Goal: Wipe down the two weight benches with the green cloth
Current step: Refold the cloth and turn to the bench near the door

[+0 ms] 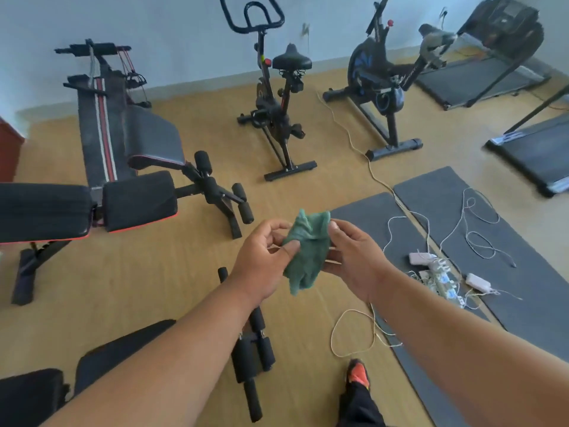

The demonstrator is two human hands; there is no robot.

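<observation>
A crumpled green cloth (pixel 308 249) hangs in the air in front of me, above the wooden floor. My left hand (pixel 261 260) pinches its left edge and my right hand (pixel 354 260) grips its right side. One black weight bench (pixel 61 208) with red trim stands at the left, well away from the cloth. A second black bench (pixel 101 359) sits at the lower left, partly hidden under my left forearm, its foam rollers (pixel 255 355) below my hands.
A sit-up bench (pixel 101 127) leans by the back wall. Two exercise bikes (pixel 277 97) (pixel 381 87) and treadmills (pixel 480 72) stand behind. Grey mats (pixel 455 217) with a power strip (pixel 440 272) and loose cables (pixel 354 334) lie on the right. My shoe (pixel 357 374) is at the bottom.
</observation>
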